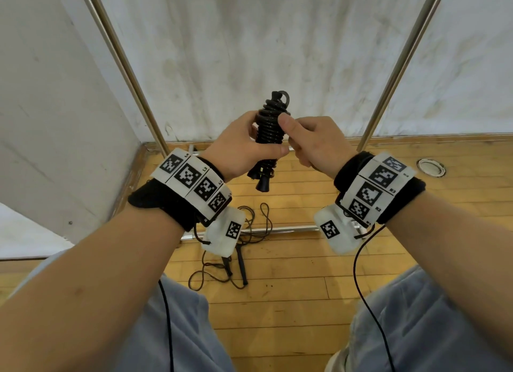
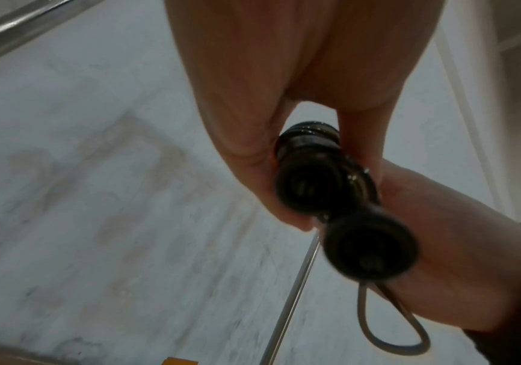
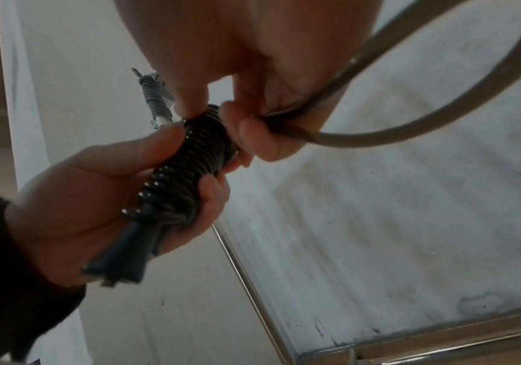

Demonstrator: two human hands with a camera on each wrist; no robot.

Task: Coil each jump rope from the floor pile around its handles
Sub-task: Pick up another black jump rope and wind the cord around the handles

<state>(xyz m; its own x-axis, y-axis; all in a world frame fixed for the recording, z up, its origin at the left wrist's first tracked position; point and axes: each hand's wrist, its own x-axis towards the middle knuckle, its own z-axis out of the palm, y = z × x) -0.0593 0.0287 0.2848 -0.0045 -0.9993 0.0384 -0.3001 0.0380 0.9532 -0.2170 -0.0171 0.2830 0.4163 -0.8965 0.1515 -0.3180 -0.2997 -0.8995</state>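
Left hand (image 1: 244,145) grips coiled jump rope (image 1: 270,124) upright to steady it; right hand (image 1: 311,141) pinches its upper turns, likely tucking the end.

Each bare forearm wore a black wristband (image 1: 166,205) carrying a row of 4 white tags printed with black square codes. A white camera housing (image 1: 223,232) with 1 more code hung under each wrist, trailing a thin black cable (image 1: 363,288). Light blue trousers (image 1: 177,330) covered the legs.
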